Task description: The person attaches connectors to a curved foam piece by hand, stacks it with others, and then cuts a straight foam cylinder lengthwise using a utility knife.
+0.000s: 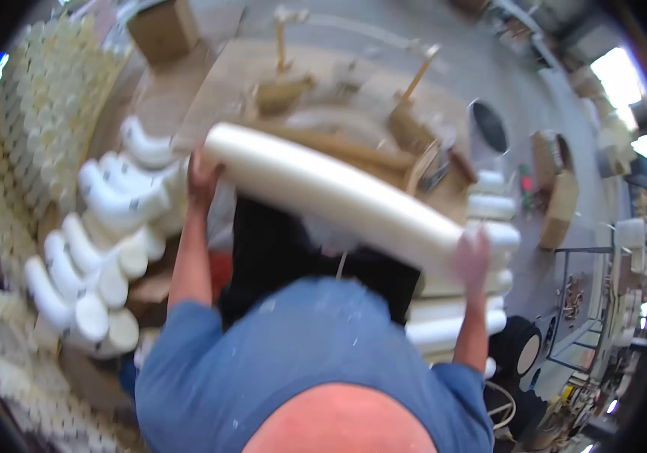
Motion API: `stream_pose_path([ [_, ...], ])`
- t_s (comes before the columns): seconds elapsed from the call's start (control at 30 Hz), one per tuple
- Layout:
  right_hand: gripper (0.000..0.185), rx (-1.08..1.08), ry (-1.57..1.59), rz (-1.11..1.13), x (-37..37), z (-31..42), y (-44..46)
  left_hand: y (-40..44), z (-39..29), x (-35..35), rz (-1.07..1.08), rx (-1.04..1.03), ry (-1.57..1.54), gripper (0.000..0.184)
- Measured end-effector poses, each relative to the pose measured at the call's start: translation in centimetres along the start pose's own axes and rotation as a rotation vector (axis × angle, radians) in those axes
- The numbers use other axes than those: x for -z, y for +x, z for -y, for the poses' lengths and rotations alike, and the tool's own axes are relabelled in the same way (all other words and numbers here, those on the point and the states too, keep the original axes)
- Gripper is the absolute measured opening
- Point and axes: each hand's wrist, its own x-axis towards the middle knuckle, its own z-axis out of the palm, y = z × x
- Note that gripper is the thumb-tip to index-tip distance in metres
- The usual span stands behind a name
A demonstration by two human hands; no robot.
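Note:
A long, smooth, white foam-like roll (pixel 331 192) is held out in front of my body, tilted with its left end farther away. My left hand (pixel 204 172) grips the left end, its fingers partly hidden behind it. My right hand (pixel 472 259) is at the right end, smeared by motion, and appears to hold it. On the left lie curved white rolls (pixel 120 196), stacked, some with small dark marks. More white rolls (pixel 455 326) are piled at the right, just below and beside my right hand.
A wooden bench (pixel 323 147) with upright posts stands beyond the roll. A grey bin (pixel 488 127) is at the right, with cardboard (pixel 559 208) and a metal frame (pixel 584 309) farther out. Tall stacks of cream-coloured round pieces (pixel 63 98) line the left. A cardboard box (pixel 163 30) sits at the back.

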Motion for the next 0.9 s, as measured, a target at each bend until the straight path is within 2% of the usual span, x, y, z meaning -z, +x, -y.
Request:
stream_pose_path([
  [0.03,0.054,0.027,-0.025,-0.026,-1.2,-0.8,-1.5,-0.5,1.9,0.1,-0.008,0.003,-0.105,0.085],
  [0.07,0.054,-0.192,0.151,-0.069,0.4,2.3,-1.7,-1.2,1.6,-0.2,-0.056,-0.102,-0.049,0.091],
  [0.1,0.057,-0.444,0.244,0.000,2.1,4.8,-1.2,-1.8,0.5,-0.2,-0.098,-0.032,-0.004,0.094],
  [0.17,0.058,-0.560,0.311,-0.039,3.3,7.2,0.0,-2.3,-2.7,-0.2,-0.128,0.122,-0.068,0.093],
  [0.2,0.057,-0.597,0.336,-0.051,3.4,7.5,0.5,-1.8,-2.9,0.2,-0.125,0.111,-0.069,0.093],
  [0.33,0.056,-0.656,0.378,-0.020,4.3,7.8,2.0,-0.3,-3.6,1.2,0.012,0.204,-0.064,0.086],
  [0.37,0.056,-0.625,0.443,-0.081,4.3,7.5,2.3,-0.2,-4.2,1.5,0.053,0.226,-0.101,0.084],
  [0.4,0.057,-0.593,0.509,-0.141,4.3,7.3,2.7,-0.4,-4.9,1.6,0.044,0.216,-0.142,0.073],
  [0.43,0.064,-0.575,0.653,-0.224,4.6,7.7,3.6,-0.2,-5.5,1.4,0.046,0.217,-0.142,0.073],
  [0.5,0.067,-0.532,0.821,-0.303,5.4,7.8,5.6,-0.3,-6.1,1.1,-0.077,0.165,-0.437,0.069],
  [0.53,0.067,-0.555,0.888,-0.350,4.0,6.2,6.1,0.4,-7.0,1.3,-0.064,0.199,-0.518,0.071],
  [0.57,0.064,-0.610,0.903,-0.363,2.2,3.9,6.3,1.4,-5.8,1.5,-0.032,0.111,-0.569,0.070],
  [0.6,0.060,-0.627,0.939,-0.356,2.2,4.3,7.2,1.6,-7.4,0.7,-0.077,0.119,-0.637,0.063],
  [0.63,0.056,-0.618,1.005,-0.308,0.9,3.3,8.0,1.9,-7.0,1.0,-0.065,0.080,-0.537,0.057],
  [0.67,0.052,-0.659,0.931,-0.233,1.5,4.4,9.4,2.1,-7.9,1.4,-0.075,0.130,-0.285,0.054],
  [0.73,0.049,-0.671,1.120,-0.192,0.7,6.2,11.6,3.3,-7.8,2.1,-0.080,0.131,-0.197,0.056],
  [0.83,0.052,-0.679,1.081,-0.100,-0.5,6.7,13.2,4.9,-6.1,2.6,-0.169,0.241,0.005,0.060],
  [0.9,0.054,-0.680,1.068,-0.041,-1.4,7.3,14.3,5.9,-5.4,2.6,-0.208,0.298,0.031,0.062],
])
